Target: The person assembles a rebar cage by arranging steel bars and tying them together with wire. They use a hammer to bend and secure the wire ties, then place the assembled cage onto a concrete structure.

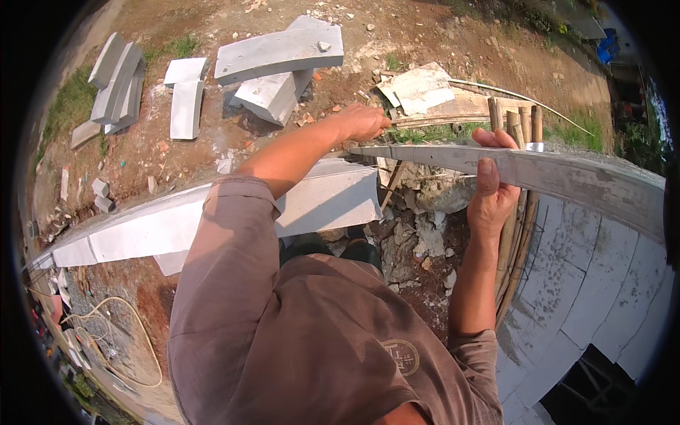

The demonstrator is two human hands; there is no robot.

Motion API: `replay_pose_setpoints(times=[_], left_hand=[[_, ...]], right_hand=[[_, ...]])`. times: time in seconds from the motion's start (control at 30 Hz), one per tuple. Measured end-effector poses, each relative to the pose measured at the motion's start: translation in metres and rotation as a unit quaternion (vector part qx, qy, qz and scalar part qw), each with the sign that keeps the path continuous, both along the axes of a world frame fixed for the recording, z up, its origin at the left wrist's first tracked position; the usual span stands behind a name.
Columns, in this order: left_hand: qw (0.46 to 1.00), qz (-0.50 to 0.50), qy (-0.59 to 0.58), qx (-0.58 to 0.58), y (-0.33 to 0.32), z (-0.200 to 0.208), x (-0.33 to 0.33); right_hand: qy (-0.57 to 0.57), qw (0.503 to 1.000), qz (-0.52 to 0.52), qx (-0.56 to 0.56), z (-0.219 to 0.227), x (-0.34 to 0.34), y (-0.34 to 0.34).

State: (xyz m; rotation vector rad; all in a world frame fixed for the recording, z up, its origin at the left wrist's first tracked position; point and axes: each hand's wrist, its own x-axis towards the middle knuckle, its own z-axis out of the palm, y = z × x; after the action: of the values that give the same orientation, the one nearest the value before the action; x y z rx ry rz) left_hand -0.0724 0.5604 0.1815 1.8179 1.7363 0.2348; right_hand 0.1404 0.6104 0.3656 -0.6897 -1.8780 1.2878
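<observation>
Between your two hands runs a long grey plank, flat and narrow, its face pale and dusty like weathered wood or cement-smeared board. It bends across the view from the pointed near end beside your left hand out to the right edge, where it looks widest. Your right hand is clamped on it from below, thumb pressed flat on the top face and fingers curled over the far edge. Your left hand is closed at the plank's thin end, just beyond the tip; whether it grips the plank itself or a thin stick lying there, you cannot tell from this angle. The two hands sit apart, left arm stretched forward, right arm bent up close.

Just behind your right hand stand a few upright bamboo poles, and more bamboo runs down beneath your right wrist. Under the plank, between your arms, lies broken rubble and red earth. Below your left forearm a long pale concrete block stretches away to the left. Past your left hand, stacked grey slabs rest on the dirt, with curved pieces farther left. To the right of your right arm spreads a curved surface of grey tiles.
</observation>
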Motion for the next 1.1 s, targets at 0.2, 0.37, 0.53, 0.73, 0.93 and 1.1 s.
replay_pose_setpoints(times=[0.2,0.37,0.53,0.73,0.93,1.1], left_hand=[[0.991,0.011,-0.104,-0.087,0.033,-0.085,0.017],[0.984,-0.010,-0.158,-0.082,0.036,-0.093,0.017],[0.976,0.025,-0.196,-0.088,0.032,-0.097,0.020],[0.875,0.149,-0.401,-0.226,0.030,-0.120,0.031],[0.795,0.220,-0.440,-0.355,0.028,-0.121,0.035],[0.952,0.210,-0.182,-0.129,0.019,-0.107,0.042]], right_hand=[[-0.021,0.998,-0.040,0.050,-0.002,-0.006,-0.002],[-0.004,0.997,-0.055,0.052,-0.008,-0.008,0.000],[0.015,0.997,-0.048,0.058,-0.011,-0.010,0.003],[0.013,0.996,-0.053,0.064,-0.012,-0.010,0.004],[0.023,0.999,-0.042,0.012,-0.008,-0.008,-0.001],[0.015,0.999,-0.039,0.003,-0.006,-0.008,0.000]])
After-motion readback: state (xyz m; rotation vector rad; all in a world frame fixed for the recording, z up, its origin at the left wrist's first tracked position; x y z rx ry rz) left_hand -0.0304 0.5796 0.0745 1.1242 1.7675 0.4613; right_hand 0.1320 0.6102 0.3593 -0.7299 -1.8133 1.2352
